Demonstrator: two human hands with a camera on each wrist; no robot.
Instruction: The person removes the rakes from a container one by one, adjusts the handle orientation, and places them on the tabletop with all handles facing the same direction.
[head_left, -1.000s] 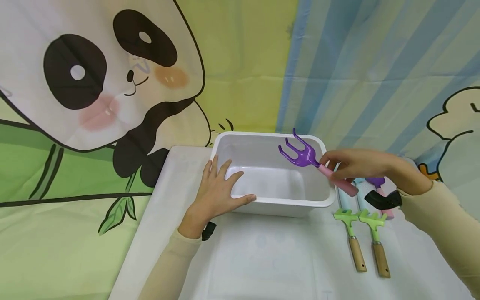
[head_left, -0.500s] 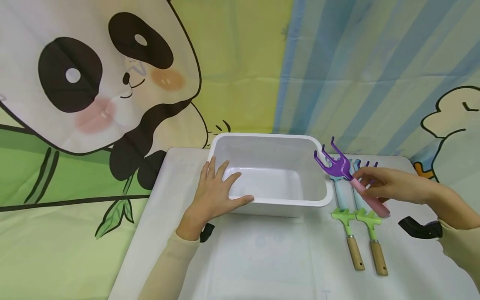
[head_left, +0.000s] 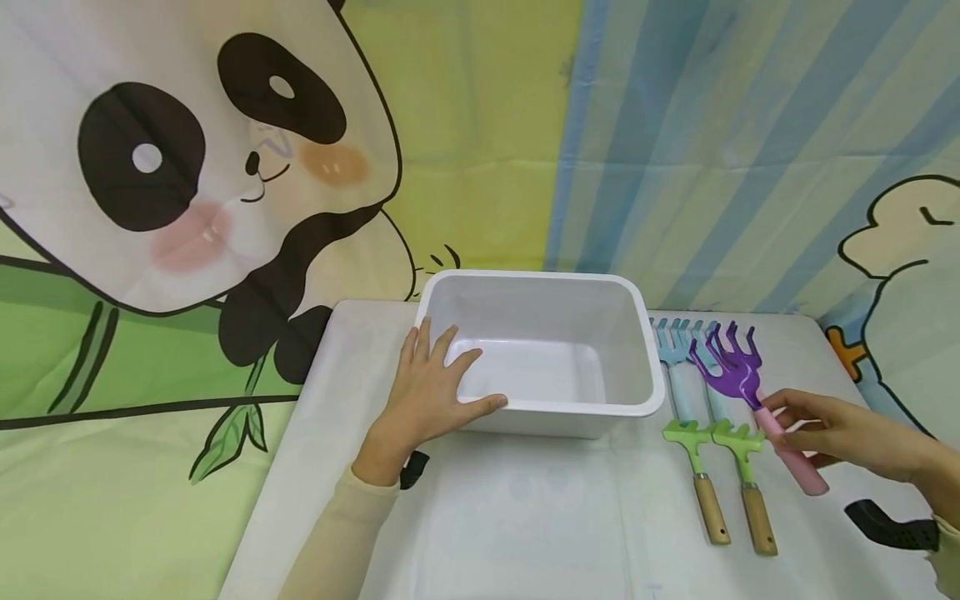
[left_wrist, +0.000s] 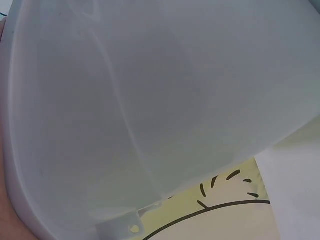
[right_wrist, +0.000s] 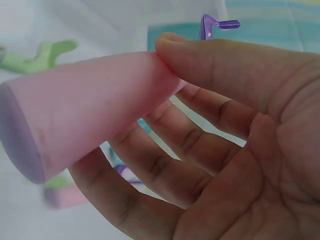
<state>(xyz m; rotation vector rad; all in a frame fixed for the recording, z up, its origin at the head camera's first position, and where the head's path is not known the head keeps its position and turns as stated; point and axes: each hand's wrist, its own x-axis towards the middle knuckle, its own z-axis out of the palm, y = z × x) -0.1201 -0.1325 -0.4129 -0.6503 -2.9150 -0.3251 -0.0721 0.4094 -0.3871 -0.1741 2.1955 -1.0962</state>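
My right hand (head_left: pixel 851 433) pinches the pink handle of a purple three-pronged garden hand fork (head_left: pixel 738 382) to the right of the bin. In the right wrist view the thumb and fingertips close round the pink handle (right_wrist: pixel 85 105). Its prongs overlap, in the head view, a second purple fork (head_left: pixel 752 350) behind. My left hand (head_left: pixel 420 400) rests on the left front corner of a white plastic bin (head_left: pixel 555 408), fingers spread and straight. The bin's wall (left_wrist: pixel 150 100) fills most of the left wrist view.
Two light blue rakes (head_left: pixel 678 392) lie right of the bin. Nearer are two green rakes with wooden handles (head_left: pixel 711 508). All lie on the white tabletop (head_left: pixel 525 517). A printed panda curtain (head_left: pixel 300 167) hangs close behind the table.
My right hand has carried the purple fork from above the bin to the right and nearer, over the other tools. My left hand has stayed on the bin's corner.
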